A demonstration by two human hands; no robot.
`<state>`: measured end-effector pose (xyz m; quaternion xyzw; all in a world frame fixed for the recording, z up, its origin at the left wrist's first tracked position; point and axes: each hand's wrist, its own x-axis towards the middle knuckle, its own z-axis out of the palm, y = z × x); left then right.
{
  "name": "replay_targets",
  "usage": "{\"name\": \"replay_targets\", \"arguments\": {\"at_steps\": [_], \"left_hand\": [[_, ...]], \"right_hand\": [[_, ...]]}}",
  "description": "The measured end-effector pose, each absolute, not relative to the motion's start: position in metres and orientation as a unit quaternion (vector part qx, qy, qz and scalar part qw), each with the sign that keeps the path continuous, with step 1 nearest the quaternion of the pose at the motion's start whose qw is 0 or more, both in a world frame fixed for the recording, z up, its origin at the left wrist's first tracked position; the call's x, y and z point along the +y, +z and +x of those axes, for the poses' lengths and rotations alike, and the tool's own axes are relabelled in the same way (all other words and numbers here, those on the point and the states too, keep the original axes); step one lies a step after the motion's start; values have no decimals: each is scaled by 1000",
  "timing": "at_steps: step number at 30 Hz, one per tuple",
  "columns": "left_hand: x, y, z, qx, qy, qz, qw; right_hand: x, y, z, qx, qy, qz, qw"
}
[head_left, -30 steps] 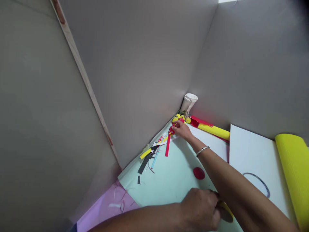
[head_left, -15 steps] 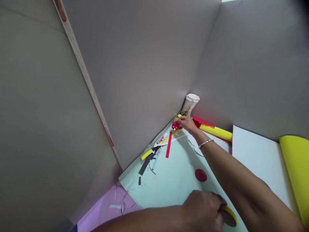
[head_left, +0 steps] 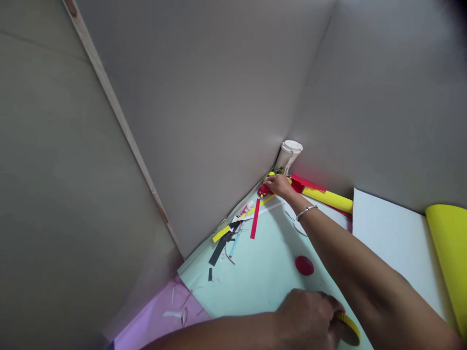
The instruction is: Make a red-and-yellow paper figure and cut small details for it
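Left hand (head_left: 308, 318): fingers curled, clamped on a yellow-rimmed disc (head_left: 349, 329) at its 3-4 o'clock. Fingers cover the near part of the disc; can't see thumb contact. Left forearm cut by bottom edge.

Right hand (head_left: 280, 186): fingertips bunched at a small red piece (head_left: 262, 190), 8-9 o'clock of the hand. Too small to tell if they're pinching anything. Yellow bits (head_left: 271, 173) at 10 o'clock, partly blocked by the hand, shapes unclear.

White canister (head_left: 289, 158) at its 12-1 o'clock, tilted; hand hides the base. White cutout (head_left: 291, 213) at 5 o'clock, mostly under right forearm. Red strip (head_left: 255, 218) at 7 o'clock, whole.

Red disc (head_left: 304, 265) at left hand's 12, flat on green sheet (head_left: 255, 282). White sheet (head_left: 390, 233) at 1-2, part hidden by right forearm. Yellow roll (head_left: 447, 253) at 2, clipped by right edge.
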<state>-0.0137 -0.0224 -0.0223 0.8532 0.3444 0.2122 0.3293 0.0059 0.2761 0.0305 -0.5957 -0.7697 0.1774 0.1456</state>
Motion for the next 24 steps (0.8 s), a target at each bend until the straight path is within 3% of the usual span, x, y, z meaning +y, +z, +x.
{"name": "replay_targets", "arguments": {"at_steps": [17, 24], "left_hand": [[-25, -19, -17, 348, 235, 841, 341], [-25, -18, -18, 346, 249, 844, 326]], "right_hand": [[278, 57, 38, -759, 148, -615, 153], [272, 40, 58, -726, 133, -661, 134]]}}
